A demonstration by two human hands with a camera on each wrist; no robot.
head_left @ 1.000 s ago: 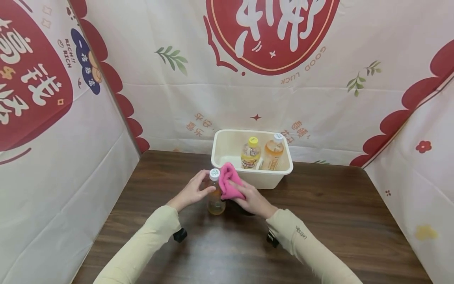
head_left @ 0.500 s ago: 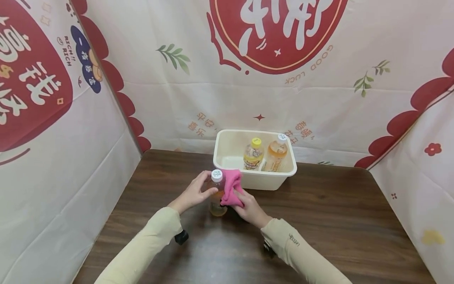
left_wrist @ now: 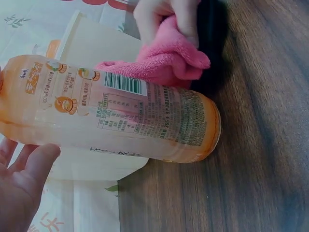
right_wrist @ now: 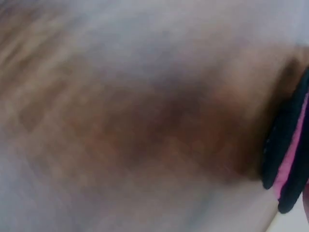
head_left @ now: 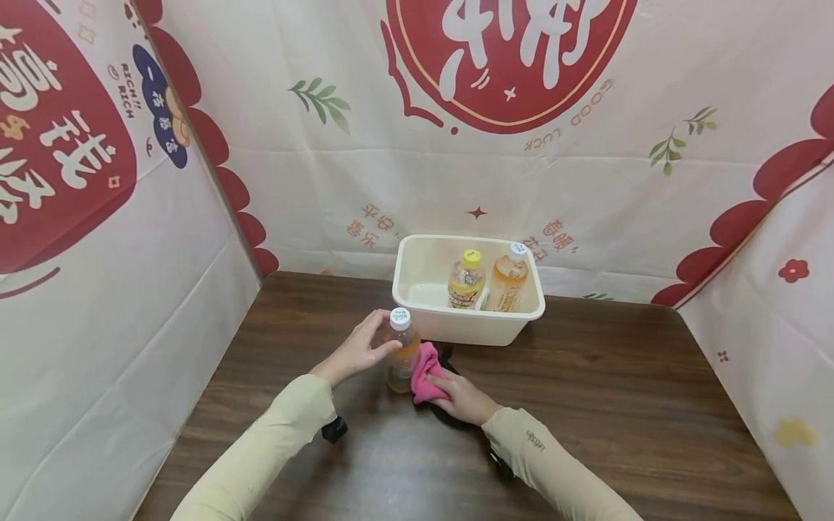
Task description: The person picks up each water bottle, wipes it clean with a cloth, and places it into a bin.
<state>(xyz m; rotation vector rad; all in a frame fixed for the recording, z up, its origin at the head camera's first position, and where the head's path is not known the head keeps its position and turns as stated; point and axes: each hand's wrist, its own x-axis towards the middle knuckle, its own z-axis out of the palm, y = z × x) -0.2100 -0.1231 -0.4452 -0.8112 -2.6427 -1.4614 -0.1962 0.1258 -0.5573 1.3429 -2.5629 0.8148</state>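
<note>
An orange drink bottle (head_left: pixel 402 354) with a white cap stands on the table in the head view. My left hand (head_left: pixel 357 350) grips its upper part from the left, thumb in front and fingers behind. In the left wrist view the clear printed label with a barcode (left_wrist: pixel 125 84) faces the camera. My right hand (head_left: pixel 461 398) holds a folded pink cloth (head_left: pixel 426 373) against the lower right side of the bottle. Black material shows beside the pink, and the right wrist view, mostly blurred, catches the cloth's black-and-pink edge (right_wrist: pixel 288 159).
Behind the hands is a cream plastic bin (head_left: pixel 469 325). Inside it are a yellow-capped bottle (head_left: pixel 465 284) and a white-capped orange bottle (head_left: pixel 507 282). Printed fabric (head_left: pixel 313 195) hangs along the back and sides of the dark wood table (head_left: pixel 586 391).
My right hand has brought the pink cloth down the bottle's right side, from near the cap to the lower part. My left hand keeps its hold on the bottle.
</note>
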